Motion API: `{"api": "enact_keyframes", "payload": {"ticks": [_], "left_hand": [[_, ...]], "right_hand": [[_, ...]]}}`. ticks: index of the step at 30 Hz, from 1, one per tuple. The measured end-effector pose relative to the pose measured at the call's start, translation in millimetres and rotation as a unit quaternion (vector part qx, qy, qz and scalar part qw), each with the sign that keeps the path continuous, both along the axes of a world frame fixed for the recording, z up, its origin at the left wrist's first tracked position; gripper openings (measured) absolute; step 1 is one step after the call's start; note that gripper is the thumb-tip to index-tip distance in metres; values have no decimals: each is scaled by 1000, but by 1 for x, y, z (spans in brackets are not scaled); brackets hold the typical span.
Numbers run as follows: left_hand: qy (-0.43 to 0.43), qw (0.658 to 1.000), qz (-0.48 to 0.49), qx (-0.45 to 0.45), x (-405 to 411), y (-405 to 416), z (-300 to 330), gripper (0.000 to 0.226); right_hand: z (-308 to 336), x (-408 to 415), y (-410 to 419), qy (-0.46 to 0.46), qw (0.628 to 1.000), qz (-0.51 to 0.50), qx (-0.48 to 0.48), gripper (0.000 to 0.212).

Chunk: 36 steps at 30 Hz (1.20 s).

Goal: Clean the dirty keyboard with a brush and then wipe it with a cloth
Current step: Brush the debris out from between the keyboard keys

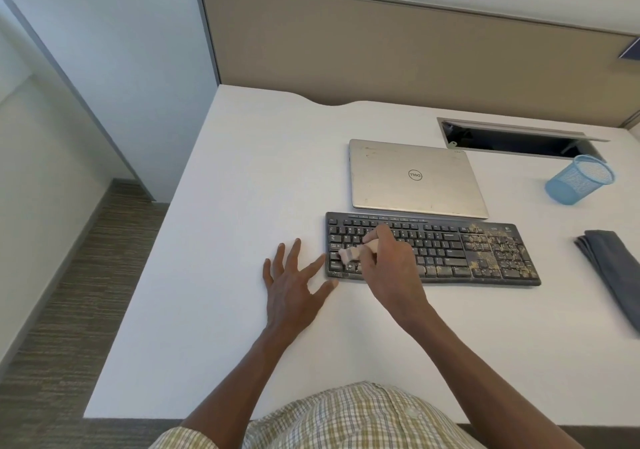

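Note:
A black keyboard (446, 249) lies on the white desk, its right half and front row covered in tan crumbs and dust. My right hand (388, 261) is over the keyboard's left part, shut on a small brush (349, 253) whose pale bristles, blurred, touch the left keys. My left hand (294, 282) rests flat on the desk just left of the keyboard, fingers spread, thumb and forefinger at the keyboard's left edge. A folded grey cloth (613, 268) lies at the right of the desk, apart from the keyboard.
A shut silver laptop (415, 178) sits right behind the keyboard. A blue mesh cup (578, 180) lies tipped at the back right, near an open cable hatch (516, 136). A tan partition (381, 43) bounds the desk's (242, 206) far side. Carpeted floor lies left.

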<state>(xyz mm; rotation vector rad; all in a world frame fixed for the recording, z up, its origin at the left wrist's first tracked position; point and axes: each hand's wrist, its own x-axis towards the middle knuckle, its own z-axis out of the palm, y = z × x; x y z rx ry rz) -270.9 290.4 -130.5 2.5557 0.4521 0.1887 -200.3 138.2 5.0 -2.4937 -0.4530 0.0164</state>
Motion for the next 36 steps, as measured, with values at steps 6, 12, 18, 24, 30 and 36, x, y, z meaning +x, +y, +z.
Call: {"api": "enact_keyframes", "payload": {"ticks": [6, 12, 18, 24, 30, 36], "left_hand": [[21, 999, -31, -20, -1, 6, 2, 94], [10, 998, -44, -45, -6, 11, 5, 109], [-13, 997, -50, -50, -12, 11, 5, 85], [-44, 995, -38, -79, -13, 12, -1, 78], [-66, 991, -24, -118, -14, 10, 1, 71], [-74, 990, -29, -117, -13, 10, 0, 70]], "right_hand": [[5, -3, -1, 37, 999, 10, 21, 5], [-4, 2, 21, -42, 995, 87, -19, 11], [-4, -2, 12, -8, 991, 128, -48, 8], [2, 16, 29, -34, 972, 211, -95, 14], [-5, -2, 10, -27, 961, 252, -114, 27], [-10, -3, 1, -56, 945, 289, -142, 30]]}}
